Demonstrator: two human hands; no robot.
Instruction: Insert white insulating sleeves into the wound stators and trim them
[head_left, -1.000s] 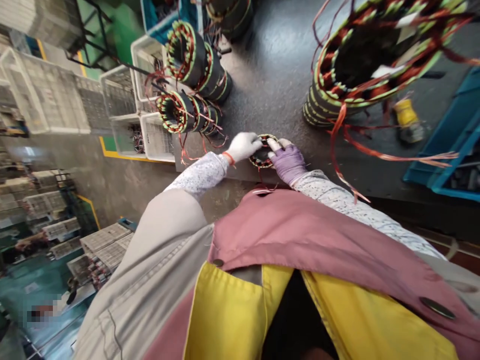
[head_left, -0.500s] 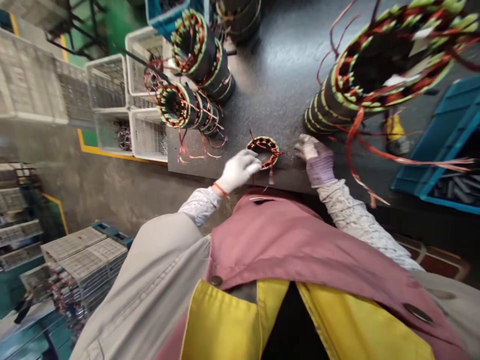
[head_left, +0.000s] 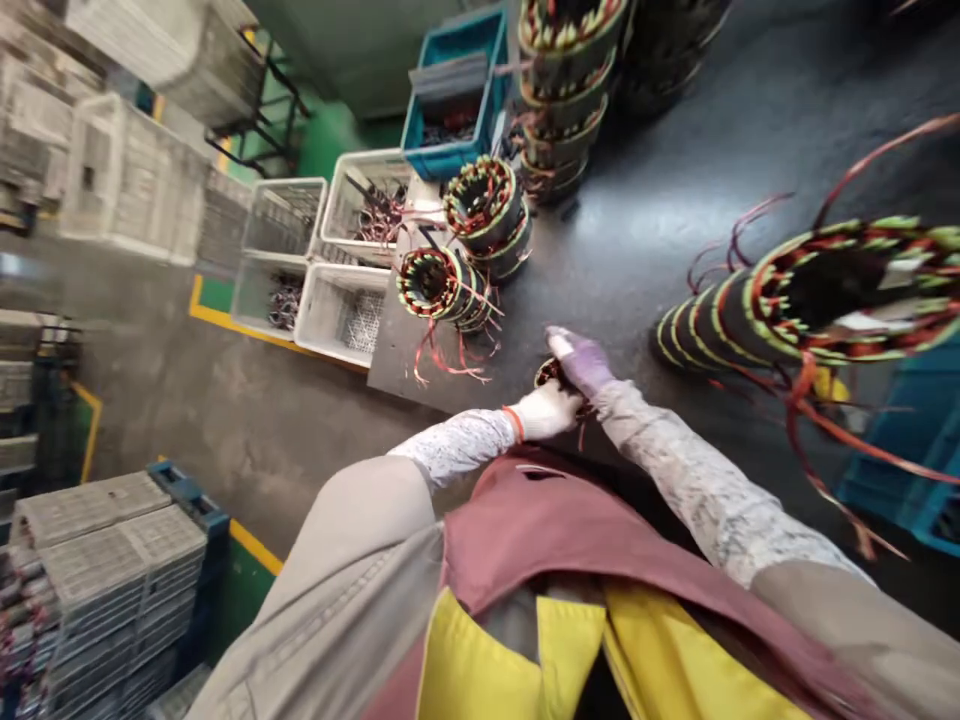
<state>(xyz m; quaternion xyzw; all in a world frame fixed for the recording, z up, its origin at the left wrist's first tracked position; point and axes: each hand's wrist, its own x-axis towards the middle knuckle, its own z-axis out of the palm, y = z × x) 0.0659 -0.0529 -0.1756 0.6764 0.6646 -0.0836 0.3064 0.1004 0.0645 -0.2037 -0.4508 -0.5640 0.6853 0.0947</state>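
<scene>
White-gloved left hand (head_left: 544, 412) and purple-gloved right hand (head_left: 581, 362) close together, fingers curling in from opposite sides, both clamped on a small dark stator ring with red copper windings (head_left: 551, 374). White fingertips (head_left: 559, 344) of the purple glove pressing along the ring's upper side. Ring mostly hidden by the gloves, only a short arc showing, with thin red leads (head_left: 581, 428) hanging below, over the near edge of a dark speckled workbench top (head_left: 660, 160). Orange wristband (head_left: 514, 424) around the left wrist; speckled white sleeves (head_left: 457, 447) along both forearms, then beige jacket sleeves (head_left: 360, 530) and a pink-and-yellow vest (head_left: 517, 600) below. Left of the hands, two black stator cores with green-and-red windings (head_left: 446, 287) on the bench, red leads trailing. Right of the hands, a large black stator core with green-and-red windings (head_left: 810, 300) lying on its side, orange copper leads spilling from it. Farther off, an upright stack of wound stators (head_left: 562, 100), a blue plastic crate (head_left: 450, 110), white plastic crates (head_left: 341, 315), a yellow floor line (head_left: 232, 330) and stacked grey crates (head_left: 105, 570).
</scene>
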